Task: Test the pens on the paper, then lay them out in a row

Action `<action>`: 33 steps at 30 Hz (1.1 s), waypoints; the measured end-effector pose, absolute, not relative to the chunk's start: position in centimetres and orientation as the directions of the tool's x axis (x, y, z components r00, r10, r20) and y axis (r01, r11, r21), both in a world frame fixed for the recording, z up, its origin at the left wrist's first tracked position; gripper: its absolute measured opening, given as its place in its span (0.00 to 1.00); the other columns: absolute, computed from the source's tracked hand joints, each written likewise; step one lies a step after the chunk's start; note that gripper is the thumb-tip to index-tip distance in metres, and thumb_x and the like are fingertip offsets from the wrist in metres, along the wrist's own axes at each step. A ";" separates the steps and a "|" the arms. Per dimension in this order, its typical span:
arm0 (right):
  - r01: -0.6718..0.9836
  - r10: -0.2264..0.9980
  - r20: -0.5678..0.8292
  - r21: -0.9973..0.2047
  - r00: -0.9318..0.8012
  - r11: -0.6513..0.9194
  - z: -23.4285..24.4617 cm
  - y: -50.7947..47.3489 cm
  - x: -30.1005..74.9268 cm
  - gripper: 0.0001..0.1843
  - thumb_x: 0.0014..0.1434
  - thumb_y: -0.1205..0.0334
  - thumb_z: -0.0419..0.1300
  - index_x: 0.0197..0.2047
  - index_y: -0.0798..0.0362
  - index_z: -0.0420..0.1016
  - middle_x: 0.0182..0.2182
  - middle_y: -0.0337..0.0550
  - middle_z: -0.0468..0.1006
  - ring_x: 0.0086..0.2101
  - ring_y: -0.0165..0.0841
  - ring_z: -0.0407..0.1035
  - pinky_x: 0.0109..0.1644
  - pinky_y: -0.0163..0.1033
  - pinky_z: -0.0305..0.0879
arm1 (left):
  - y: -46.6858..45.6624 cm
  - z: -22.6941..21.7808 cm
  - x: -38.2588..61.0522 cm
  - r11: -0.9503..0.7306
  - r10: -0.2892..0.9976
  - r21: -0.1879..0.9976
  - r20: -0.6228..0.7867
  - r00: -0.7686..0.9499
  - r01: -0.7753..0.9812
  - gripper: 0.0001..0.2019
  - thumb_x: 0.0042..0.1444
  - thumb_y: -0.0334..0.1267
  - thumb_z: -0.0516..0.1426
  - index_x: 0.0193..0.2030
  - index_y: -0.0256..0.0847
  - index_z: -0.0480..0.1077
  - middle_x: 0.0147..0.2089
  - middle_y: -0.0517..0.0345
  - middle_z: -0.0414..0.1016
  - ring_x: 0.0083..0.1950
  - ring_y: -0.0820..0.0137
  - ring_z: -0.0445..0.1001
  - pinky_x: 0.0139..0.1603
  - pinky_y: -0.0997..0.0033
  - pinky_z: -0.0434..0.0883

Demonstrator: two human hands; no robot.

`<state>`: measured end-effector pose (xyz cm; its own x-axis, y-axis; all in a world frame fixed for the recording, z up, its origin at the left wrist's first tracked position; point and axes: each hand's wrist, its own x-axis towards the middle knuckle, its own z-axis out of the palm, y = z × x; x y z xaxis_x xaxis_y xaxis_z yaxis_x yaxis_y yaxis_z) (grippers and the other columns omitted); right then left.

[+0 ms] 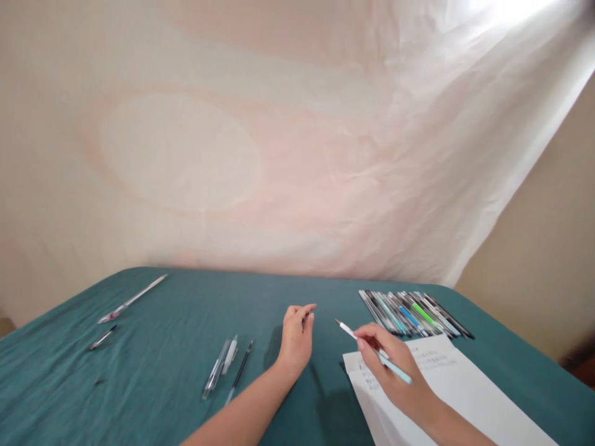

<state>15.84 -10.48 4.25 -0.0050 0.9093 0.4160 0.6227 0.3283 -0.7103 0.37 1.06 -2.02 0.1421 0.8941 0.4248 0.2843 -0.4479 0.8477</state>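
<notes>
My right hand [395, 371] grips a slim pen [395, 367], white toward its dark tip and light blue at the back end. That tip points up and left, toward my left hand [296, 337]. Over the green cloth, my left hand has its fingers bent and thumb close to them; whatever they may hold is too small or hidden to name. Under my right hand lies a white sheet of paper [465, 396] with lines of handwriting near its top. Left of my left forearm are a clear pen barrel [216, 370], a white pen part [230, 355] and a dark ink refill [240, 371].
A tight row of many pens [413, 313], one bright green and one blue, lies beyond the paper. At the far left are a long clear pen [132, 300], a short pen piece [103, 338] and a tiny dark bit [98, 381]. Pale fabric [279, 155] hangs behind the table.
</notes>
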 end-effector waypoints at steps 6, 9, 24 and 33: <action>0.624 0.845 0.534 -0.658 -0.009 0.422 0.5 -9.3 14.3 0.11 0.59 0.64 0.48 0.45 0.52 0.62 0.38 0.45 0.67 0.33 0.30 0.65 0.36 0.34 0.63 | 1.5 -2.5 0.6 -0.181 0.976 0.982 0.186 0.110 -0.054 0.12 0.52 0.42 0.52 0.38 0.38 0.70 0.32 0.55 0.70 0.34 0.71 0.68 0.37 0.70 0.66; 0.666 0.829 0.542 -0.569 -0.138 0.482 -0.6 -9.9 14.5 0.16 0.58 0.66 0.48 0.51 0.53 0.59 0.44 0.48 0.65 0.35 0.31 0.66 0.39 0.35 0.64 | 1.8 -2.7 0.8 -0.001 0.988 0.945 0.051 0.146 -0.327 0.09 0.51 0.41 0.55 0.33 0.36 0.67 0.31 0.54 0.71 0.33 0.72 0.71 0.40 0.70 0.67; 0.757 0.676 0.574 -0.143 -0.462 0.638 -0.8 -10.1 14.4 0.22 0.55 0.70 0.48 0.55 0.55 0.60 0.44 0.51 0.71 0.40 0.35 0.68 0.42 0.40 0.68 | 1.5 -2.1 1.3 0.298 0.954 0.665 -0.176 0.243 -0.685 0.02 0.56 0.29 0.50 0.36 0.34 0.61 0.36 0.46 0.72 0.40 0.68 0.74 0.43 0.72 0.71; 0.779 0.718 0.552 -0.182 -0.424 0.600 -1.0 -9.9 14.3 0.22 0.56 0.70 0.47 0.55 0.55 0.59 0.44 0.51 0.70 0.38 0.35 0.68 0.40 0.40 0.67 | 0.3 -2.0 2.0 0.310 0.947 0.678 -0.154 0.284 -0.666 0.05 0.56 0.32 0.51 0.38 0.32 0.64 0.40 0.43 0.73 0.42 0.67 0.74 0.47 0.70 0.69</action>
<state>14.31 -9.93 -0.99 -0.4239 0.7177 0.5524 0.7792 0.5999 -0.1816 1.95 0.28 -1.97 0.2835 0.9466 -0.1536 -0.6665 0.3096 0.6782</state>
